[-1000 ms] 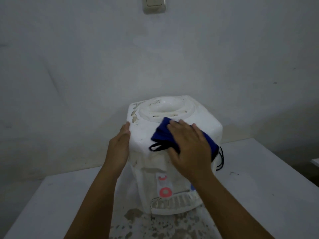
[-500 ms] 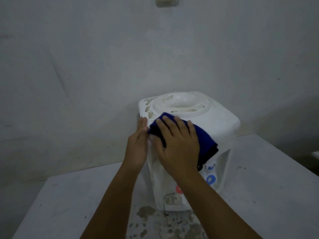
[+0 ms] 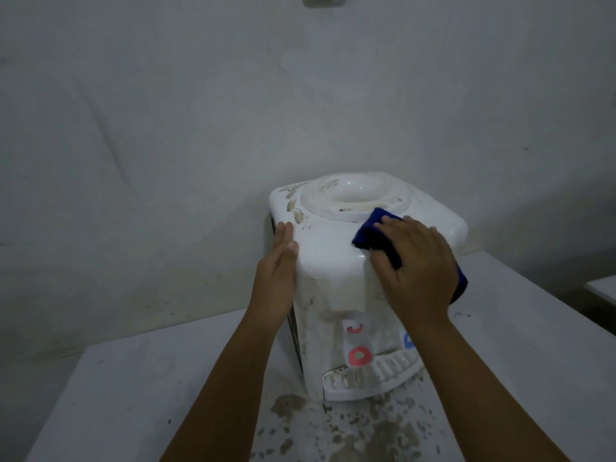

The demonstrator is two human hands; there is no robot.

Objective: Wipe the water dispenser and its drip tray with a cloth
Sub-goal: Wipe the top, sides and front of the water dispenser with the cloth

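A white tabletop water dispenser (image 3: 333, 251) stands on a white table (image 3: 133, 388), its top stained brown near the back left corner. My right hand (image 3: 416, 265) presses a dark blue cloth (image 3: 373, 231) flat against the dispenser's top front right, fingers spread over it. My left hand (image 3: 278, 271) rests flat with straight fingers against the dispenser's upper left side. A white slotted drip tray (image 3: 370, 378) juts out at the base, below a red tap (image 3: 356, 355) and a blue tap (image 3: 408, 341) partly hidden by my right forearm.
Brown flaky stains (image 3: 350, 428) cover the table in front of the dispenser. A grey wall (image 3: 200, 128) rises close behind, with a switch plate (image 3: 323, 0) at the top edge. Another white surface (image 3: 603, 288) shows at the far right.
My right hand has slid the cloth from the dispenser's front left corner across to the right side of the top. The left hand stays on the left side; the taps and tray now show.
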